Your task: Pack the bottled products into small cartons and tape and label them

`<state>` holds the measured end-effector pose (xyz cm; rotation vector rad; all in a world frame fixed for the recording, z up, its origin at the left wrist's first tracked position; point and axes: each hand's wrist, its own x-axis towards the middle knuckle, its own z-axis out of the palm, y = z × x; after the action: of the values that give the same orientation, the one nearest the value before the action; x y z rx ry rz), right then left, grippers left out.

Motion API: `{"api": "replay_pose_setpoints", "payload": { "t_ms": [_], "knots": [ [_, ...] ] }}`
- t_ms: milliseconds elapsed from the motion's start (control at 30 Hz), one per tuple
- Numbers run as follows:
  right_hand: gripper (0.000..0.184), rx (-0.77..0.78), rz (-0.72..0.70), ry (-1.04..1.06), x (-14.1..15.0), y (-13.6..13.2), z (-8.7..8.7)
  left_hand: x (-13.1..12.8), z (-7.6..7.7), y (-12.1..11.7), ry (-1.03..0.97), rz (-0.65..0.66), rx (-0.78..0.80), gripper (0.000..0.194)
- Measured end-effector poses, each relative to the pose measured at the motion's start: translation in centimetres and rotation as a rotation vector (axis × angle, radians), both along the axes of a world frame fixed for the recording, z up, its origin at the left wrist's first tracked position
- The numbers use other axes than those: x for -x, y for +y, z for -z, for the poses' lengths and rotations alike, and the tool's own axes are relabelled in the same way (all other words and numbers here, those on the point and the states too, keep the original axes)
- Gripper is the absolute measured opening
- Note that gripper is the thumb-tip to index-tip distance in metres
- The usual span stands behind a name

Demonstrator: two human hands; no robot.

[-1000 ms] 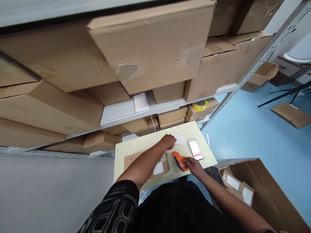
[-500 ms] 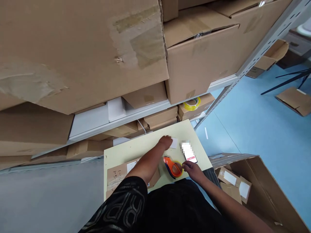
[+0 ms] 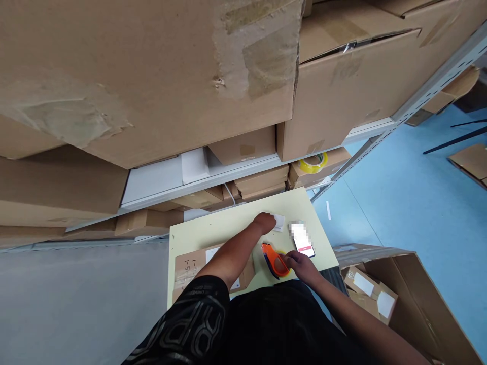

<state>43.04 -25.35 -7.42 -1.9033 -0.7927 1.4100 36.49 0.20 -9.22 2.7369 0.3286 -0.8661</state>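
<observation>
Closest to me, a dark sleeve (image 3: 194,304) stretches over the near edge of a small pale table (image 3: 215,225), and the left forearm cuts right across it. Here's the right hand (image 3: 300,264), low on the board, fingers bent in at the ring end of an orange tape dispenser (image 3: 271,255); they look to be touching it, but whether they truly grip, I can't tell. The dispenser lies on the tabletop, yellow tape peeking out beside it.

Under the left forearm sits a cardboard box (image 3: 187,263), handwriting on top and a white label (image 3: 211,253) in place, so that much is done. Another white patch shows past the arm; same box or a second one, I can't say, and the arm hides whether everything is taped.

Farther across, the left hand (image 3: 264,223) is curled down at a piece of white paper (image 3: 279,223), flat on the board. Pinching or pressing? Too small to tell. That paper is on no box I can see, so it looks like the unfinished bit. A lit phone (image 3: 304,244) lies just to its right.

Off to the right, a big open carton (image 3: 429,289) already holds several small boxes (image 3: 364,303), white labels showing: finished ones, I'd judge.

Beyond the table, the shelf (image 3: 251,168) is packed with cartons, and a yellow tape roll (image 3: 312,170) rests on one lower down.
</observation>
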Motion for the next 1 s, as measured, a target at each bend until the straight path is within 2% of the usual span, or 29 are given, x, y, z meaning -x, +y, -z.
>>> {"api": "replay_pose_setpoints", "payload": {
  "t_ms": [433,667,767,900,967,1000],
  "knots": [
    [0.035,0.039,0.007,-0.009,0.4,1.2,-0.1,0.1,-2.1,3.1,-0.047,-0.088,0.082,0.016],
    [0.034,0.030,-0.018,-0.016,0.7,1.3,0.2,-0.1,-2.2,2.5,-0.031,-0.001,0.131,0.007],
    [0.032,0.038,0.028,-0.057,0.2,1.7,0.4,-0.5,-2.7,1.6,-0.095,0.058,0.134,0.015],
    [0.029,0.040,0.121,-0.156,-1.2,3.5,0.4,-0.2,-3.8,0.7,-0.264,0.137,0.095,0.030],
    [0.028,0.026,0.146,-0.174,-1.9,4.5,0.5,0.1,-4.4,0.6,-0.339,0.063,0.041,0.036],
    [0.028,0.013,0.154,-0.172,-2.2,4.9,0.6,0.2,-4.6,0.6,-0.368,-0.014,-0.009,0.039]
  ]
}}
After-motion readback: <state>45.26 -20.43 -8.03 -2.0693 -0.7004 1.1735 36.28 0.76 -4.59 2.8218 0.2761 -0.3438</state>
